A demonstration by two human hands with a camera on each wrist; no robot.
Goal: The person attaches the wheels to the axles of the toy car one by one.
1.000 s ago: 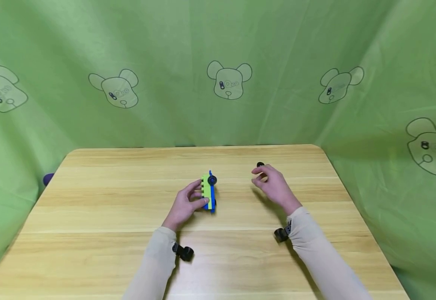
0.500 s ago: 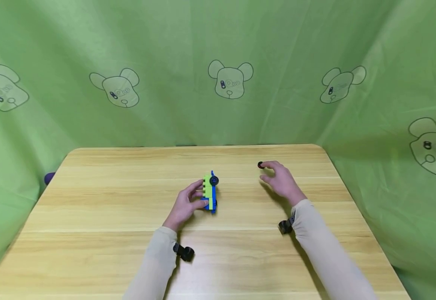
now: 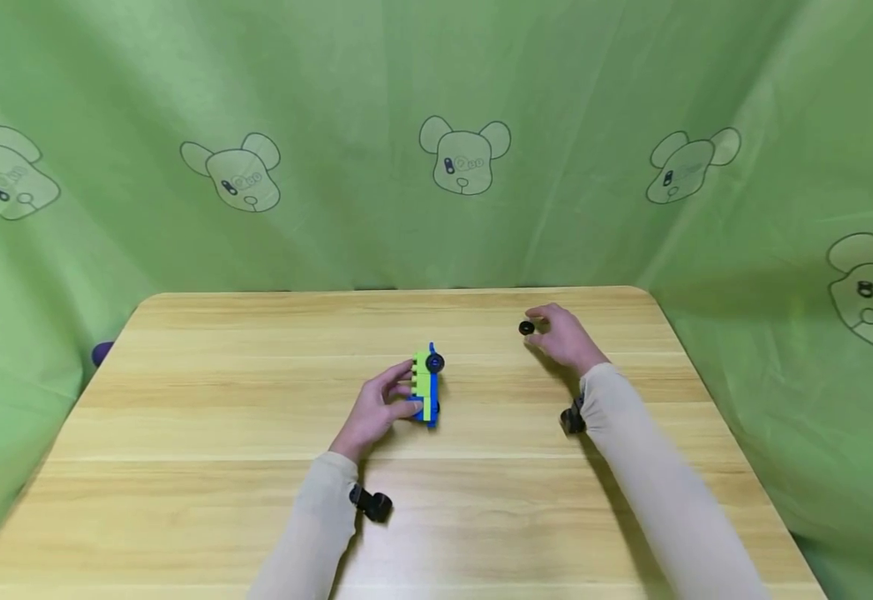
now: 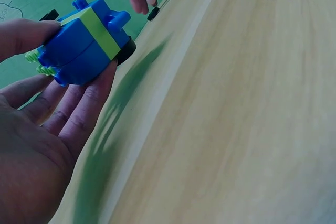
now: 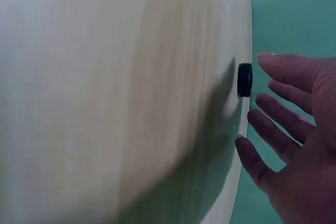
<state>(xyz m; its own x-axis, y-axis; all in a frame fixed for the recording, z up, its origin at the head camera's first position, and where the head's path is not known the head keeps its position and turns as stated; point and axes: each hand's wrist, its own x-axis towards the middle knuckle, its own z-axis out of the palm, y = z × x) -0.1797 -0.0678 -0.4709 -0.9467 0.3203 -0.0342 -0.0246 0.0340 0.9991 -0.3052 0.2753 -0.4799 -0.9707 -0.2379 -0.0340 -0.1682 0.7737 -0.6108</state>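
Observation:
My left hand (image 3: pixel 372 412) holds a toy car (image 3: pixel 423 383) built of lime-green and blue bricks, thumb on one side and fingers on the other. Held above the table, the car is turned so that its studs point left and a black wheel (image 3: pixel 435 363) shows on its side. In the left wrist view, the blue and green end of the car (image 4: pixel 79 51) faces the camera. Farther off to the right, a loose black wheel (image 3: pixel 526 328) rests on the table. Around it my right hand (image 3: pixel 566 340) spreads its thumb and fingers, which stand apart from the wheel (image 5: pixel 244 80) in the right wrist view.
The wooden table (image 3: pixel 256 517) has rounded far corners. Behind and beside it hangs a green curtain (image 3: pixel 346 225) printed with bear heads. A purple object (image 3: pixel 102 353) shows past the table's left edge. Each wrist carries a small black camera (image 3: pixel 371 504).
My right hand has reached farther back, its fingers opening around the loose wheel that it partly covered before. The left hand keeps its grip on the toy car, nearly still.

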